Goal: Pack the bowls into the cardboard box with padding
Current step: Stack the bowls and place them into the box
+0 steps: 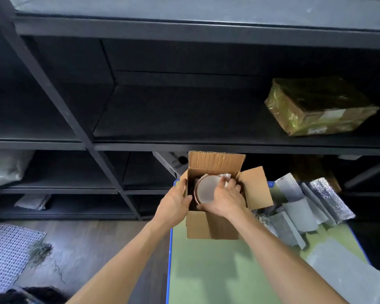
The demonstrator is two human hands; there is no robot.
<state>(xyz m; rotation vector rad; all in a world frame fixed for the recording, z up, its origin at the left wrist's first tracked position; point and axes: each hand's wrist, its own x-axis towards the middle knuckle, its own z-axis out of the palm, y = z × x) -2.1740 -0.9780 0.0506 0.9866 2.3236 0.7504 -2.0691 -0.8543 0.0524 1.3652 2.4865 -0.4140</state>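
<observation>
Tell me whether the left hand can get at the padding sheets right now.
Probably not easily. The left hand grips the box at its left wall, and box and right forearm lie between it and the padding sheets. The right hand, on the bowl, is nearer.

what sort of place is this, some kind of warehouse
Likely a stockroom or packing station: tall dark shelving holds a tape-wrapped parcel, and an open cardboard box with a bowl inside sits on a green table beside padding sheets.
</observation>
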